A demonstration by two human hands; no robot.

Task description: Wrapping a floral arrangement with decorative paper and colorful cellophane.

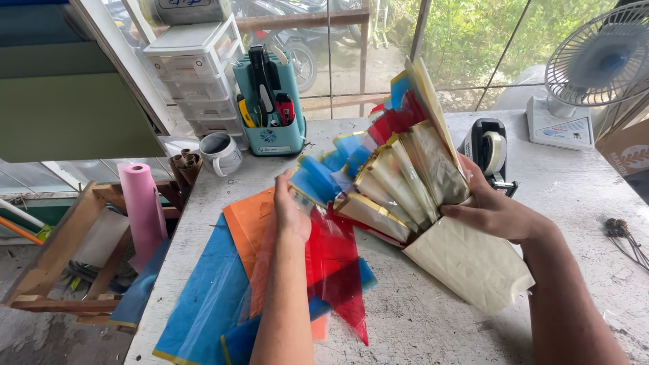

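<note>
Forearms: both reach in from the bottom edge, over the grey worktop (419, 318)
Right hand (497, 213): its grip is clamped on the narrow end of the wrap fan (392, 179), a bundle of cream, gold-edged paper cones with blue and red film, held up and tilted to the left; the thumb lies on top of it
Left hand (292, 209): fingers together, pressed on the blue edge at the left side of the fan; whether it pinches one sheet or only steadies it, I cannot tell
Progress: I judge the layers already gathered and spread into a fan; more loose sheets (223, 290), blue, orange and red, lie flat on the worktop under the left arm, not yet taken up
Teal caddy (270, 138): stands at the back; it holds scissors, cutters and pens, upright
Mug (220, 152): just left of the caddy; the content is not visible
Drawer unit (196, 74): clear plastic, behind the mug; content too blurred to tell
Tape dispenser (490, 152): behind the right hand, with a roll in it
Fan (588, 67): at the far right corner
Pink roll (142, 203): leans in a wooden rack beside the worktop
</note>
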